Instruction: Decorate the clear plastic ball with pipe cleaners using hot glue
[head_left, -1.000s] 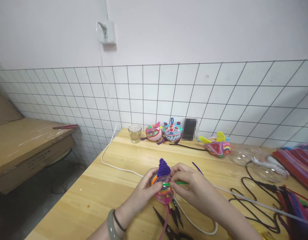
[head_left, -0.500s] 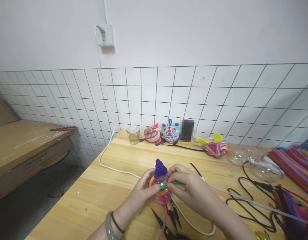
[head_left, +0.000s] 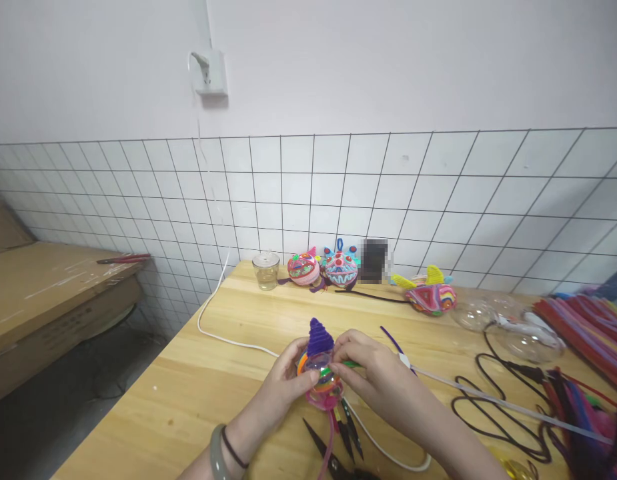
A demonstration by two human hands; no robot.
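My left hand is closed around a clear plastic ball wrapped in bright pipe-cleaner bands and topped with a purple coiled cone. It holds the ball just above the wooden table. My right hand pinches a green pipe cleaner against the ball's right side. A pink strand hangs from the ball's underside. Black scissors lie on the table right beneath both hands.
Three finished colourful ornaments and a small glass jar stand along the tiled wall. A white cable crosses the table. Clear half-shells, black cords and a pile of pipe cleaners fill the right side. Cardboard boxes sit left.
The view has drifted slightly; both hands keep hold of the ball, and the free green end beside my right fingers looks shorter than before.
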